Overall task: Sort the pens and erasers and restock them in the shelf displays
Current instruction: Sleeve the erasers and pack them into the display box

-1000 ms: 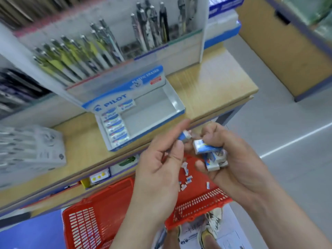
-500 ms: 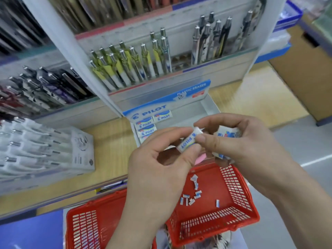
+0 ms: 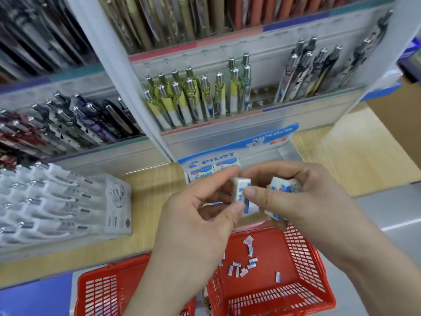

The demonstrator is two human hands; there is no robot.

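Observation:
My left hand [image 3: 200,215] pinches a white and blue eraser [image 3: 242,192] between thumb and forefinger, and the thumb of my right hand [image 3: 303,199] touches the same eraser. My right hand's fingers curl round a small bunch of erasers [image 3: 284,185]. Both hands hover in front of the Pilot eraser display box [image 3: 237,153], where a few erasers [image 3: 211,172] lie at its left side. Several loose erasers [image 3: 241,267] lie in the red basket [image 3: 303,254] below. Rows of pens [image 3: 198,99] stand in the shelf display behind.
A white boxed set of pens [image 3: 59,201] sits on the wooden shelf [image 3: 150,195] to the left. Dark pens [image 3: 75,119] fill the left display. The grey floor [image 3: 387,213] lies to the right of the shelf.
The view has tilted up and closed in on the display. Both hands rose toward the eraser box, and the pinched eraser has turned from slanted to nearly upright.

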